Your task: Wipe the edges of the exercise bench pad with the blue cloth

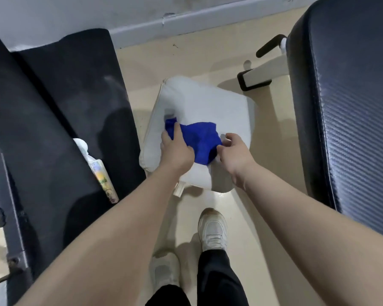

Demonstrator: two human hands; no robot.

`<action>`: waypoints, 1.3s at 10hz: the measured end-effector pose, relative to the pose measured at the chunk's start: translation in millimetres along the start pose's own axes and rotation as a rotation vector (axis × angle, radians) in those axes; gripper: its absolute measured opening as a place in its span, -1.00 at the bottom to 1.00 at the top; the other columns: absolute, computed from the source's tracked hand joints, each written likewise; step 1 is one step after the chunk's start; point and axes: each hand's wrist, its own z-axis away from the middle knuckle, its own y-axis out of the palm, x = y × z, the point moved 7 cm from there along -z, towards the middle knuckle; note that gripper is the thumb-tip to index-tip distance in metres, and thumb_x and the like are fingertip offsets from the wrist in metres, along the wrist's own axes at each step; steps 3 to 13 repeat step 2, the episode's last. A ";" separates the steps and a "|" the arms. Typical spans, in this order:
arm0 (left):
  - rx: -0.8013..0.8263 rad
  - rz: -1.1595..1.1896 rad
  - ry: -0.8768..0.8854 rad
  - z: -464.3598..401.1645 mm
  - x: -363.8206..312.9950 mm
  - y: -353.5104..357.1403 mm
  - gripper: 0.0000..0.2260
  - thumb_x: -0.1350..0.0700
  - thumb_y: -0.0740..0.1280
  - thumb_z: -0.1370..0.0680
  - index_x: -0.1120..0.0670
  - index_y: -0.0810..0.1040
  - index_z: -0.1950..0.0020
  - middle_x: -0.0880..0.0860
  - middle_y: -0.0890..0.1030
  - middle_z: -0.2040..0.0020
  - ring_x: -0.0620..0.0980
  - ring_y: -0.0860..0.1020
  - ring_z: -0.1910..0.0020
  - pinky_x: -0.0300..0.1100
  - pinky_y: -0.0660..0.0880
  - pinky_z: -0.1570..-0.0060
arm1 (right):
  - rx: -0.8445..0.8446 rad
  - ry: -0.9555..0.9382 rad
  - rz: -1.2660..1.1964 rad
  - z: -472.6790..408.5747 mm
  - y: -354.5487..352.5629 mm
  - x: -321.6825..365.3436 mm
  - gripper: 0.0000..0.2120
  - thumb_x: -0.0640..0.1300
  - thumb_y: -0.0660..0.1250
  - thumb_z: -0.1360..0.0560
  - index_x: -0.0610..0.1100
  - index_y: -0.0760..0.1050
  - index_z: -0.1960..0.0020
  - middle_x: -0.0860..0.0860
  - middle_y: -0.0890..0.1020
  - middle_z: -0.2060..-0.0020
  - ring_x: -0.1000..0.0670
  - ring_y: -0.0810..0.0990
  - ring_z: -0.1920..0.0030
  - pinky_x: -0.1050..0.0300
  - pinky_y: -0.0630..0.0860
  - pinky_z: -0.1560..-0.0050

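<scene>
White bench pad: square cushion with piped seams, centre of view, low over a beige floor, a white bracket showing under its near edge. Blue cloth: crumpled, lying on the near half of the pad, between the two hands. Left hand: on the cloth's left end, fingers curled and gripping a fold near the pad's left edge. Right hand: at the cloth's right end, thumb and fingers bent round its edge in a pinch (contact partly hidden by the knuckles). Black padded bench: fills the left side, close beside the pad, its dark metal frame at the far left. Spray bottle: white-topped, printed label, lying against the black bench's right edge, just left of the left forearm. Dark blue textured bench pad: fills the right side, well apart from the cloth. White frame foot with black end cap: on the floor between the white pad and the blue bench. Grey wall and skirting: beyond. White shoes and dark trouser legs: bottom centre, under the forearms
</scene>
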 end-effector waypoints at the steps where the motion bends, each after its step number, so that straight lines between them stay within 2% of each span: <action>1: 0.032 -0.095 0.010 12.1 1.0 7.7 -0.33 0.23 0.14 -0.57 -0.02 -0.16 -0.56 0.06 -0.31 -0.55 0.12 -0.03 -0.54 -0.11 0.16 -0.44 | -0.069 0.017 0.089 3.3 -19.4 -1.7 -0.52 -0.30 0.06 -0.53 -0.09 0.22 -0.43 -0.02 0.46 -0.21 -0.10 0.49 -0.14 0.07 0.43 -0.15; 2: 0.015 -0.245 0.026 36.5 1.9 -13.8 -0.35 0.23 0.12 -0.57 -0.01 -0.14 -0.57 0.16 -0.17 -0.56 0.17 0.00 -0.54 -0.05 0.19 -0.40 | -0.051 0.007 0.157 36.8 -33.7 11.0 -0.65 -0.30 0.10 -0.51 -0.14 0.38 -0.27 -0.05 0.53 -0.15 -0.10 0.52 -0.15 0.03 0.46 -0.22; 13: 0.015 -0.245 0.026 36.5 1.9 -13.8 -0.35 0.23 0.12 -0.57 -0.01 -0.14 -0.57 0.16 -0.17 -0.56 0.17 0.00 -0.54 -0.05 0.19 -0.40 | -0.051 0.007 0.157 36.8 -33.7 11.0 -0.65 -0.30 0.10 -0.51 -0.14 0.38 -0.27 -0.05 0.53 -0.15 -0.10 0.52 -0.15 0.03 0.46 -0.22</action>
